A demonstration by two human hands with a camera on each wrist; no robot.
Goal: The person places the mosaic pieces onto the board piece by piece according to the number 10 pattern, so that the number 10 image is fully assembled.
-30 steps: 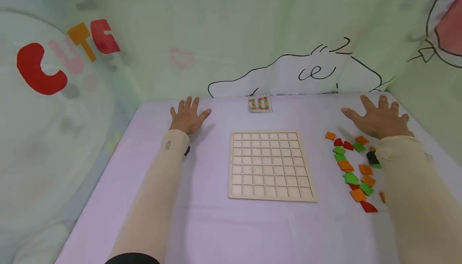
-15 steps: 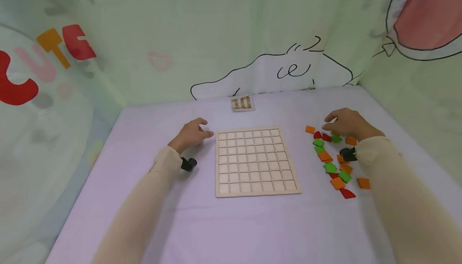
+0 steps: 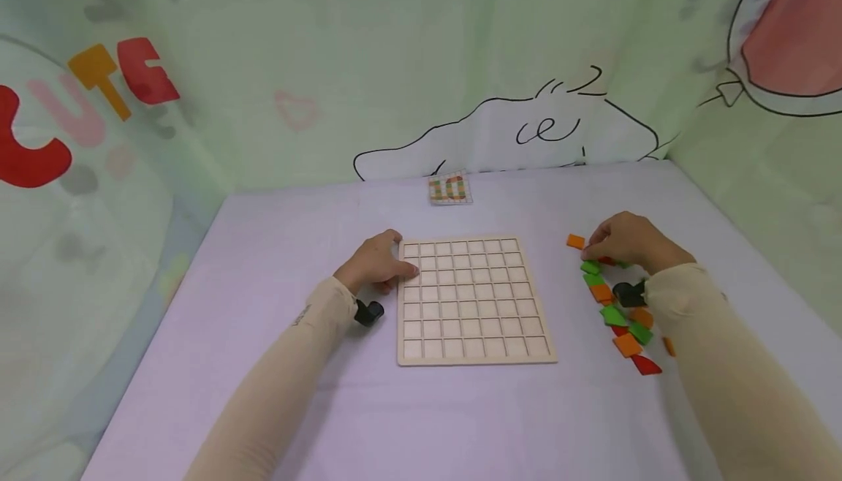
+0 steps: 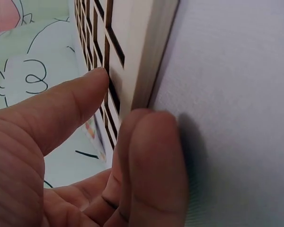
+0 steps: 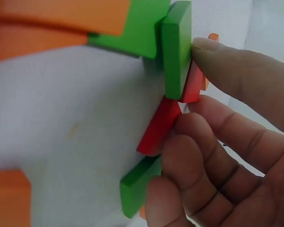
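1. A second ago both hands lay spread on the pale lilac tablecloth; now the person's left hand is at the square, light wooden grid board and the right hand is in among the small coloured pieces. That turns a resting pose into handling, though the board's cells are unfilled.

2. The left hand holds the board's left edge near its far corner, thumb over the face, fingers bent against the side. The board lies flat mid-table.

3. The right hand's thumb and fingers are partly bent, a small gap between their tips, at the far end of the strewn pieces right of the board. A flat green piece is by the thumb and two thin red pieces are close to the fingers; from here I can't tell whether any is pinched.

4. My count: one board, seven cells by seven; one small checked, multicoloured card behind it. Showing from above are at least five flat orange pieces, four green pieces and three red pieces; the right hand and sleeve probably cover more.
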